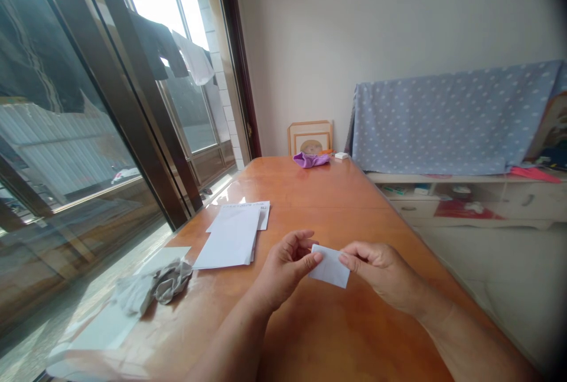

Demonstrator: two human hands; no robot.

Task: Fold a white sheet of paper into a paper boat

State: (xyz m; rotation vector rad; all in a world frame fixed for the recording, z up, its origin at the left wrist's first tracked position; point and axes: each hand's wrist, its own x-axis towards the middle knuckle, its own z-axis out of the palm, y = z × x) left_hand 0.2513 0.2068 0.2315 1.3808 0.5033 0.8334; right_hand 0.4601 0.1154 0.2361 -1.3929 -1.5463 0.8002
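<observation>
A small white piece of paper (330, 268), folded or cut to a rectangle, is held slightly tilted above the table between both hands. My left hand (290, 261) pinches its left edge, thumb on the near face and the other fingers behind or curled above. On the opposite side, my right hand (376, 264) grips the upper right corner between thumb and index finger. Left of my hands lies a stack of white paper sheets (230, 237), with another sheet showing writing partly beneath it.
A crumpled grey cloth (172, 280) lies at the table's left side, by the glass door. The glossy wooden table (319, 190) carries a purple cloth (310, 160) and a small white box (341, 156) at its far end. To the right stands a low white cabinet (416, 209).
</observation>
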